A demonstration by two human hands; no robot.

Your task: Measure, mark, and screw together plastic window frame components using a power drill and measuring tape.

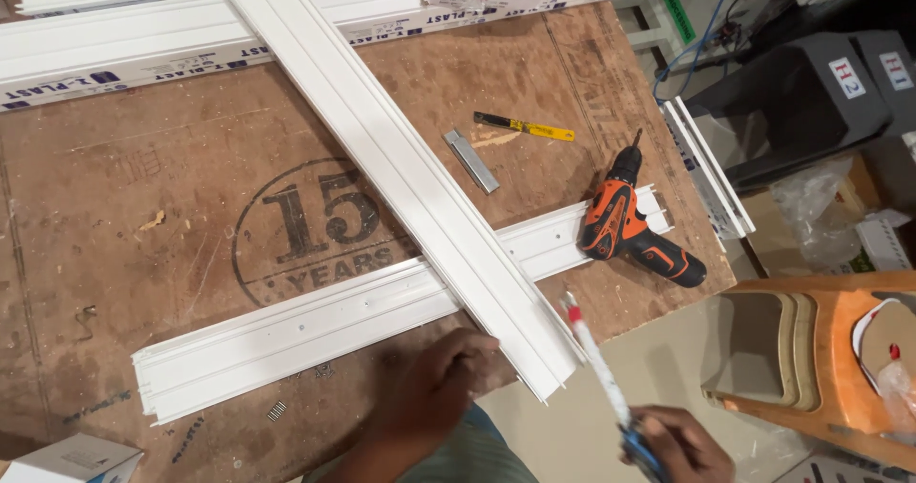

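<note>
- Your right hand, bottom edge, grips blue tape measure; white blade runs up-left w/ red tip at long white channel.
- Your left hand rests loosely curled, empty, on brown bench by channel's near end.
- Channel crosses second white rail; orange drill lies on rail's rt end.

Left hand resting on table, fingertips touching near end of long white channel. Channel lies diagonally across second white channel. Right hand, grip closed on tape measure, blade extended to channel end. Orange drill, yellow utility knife, grey metal strip on table beyond.
</note>
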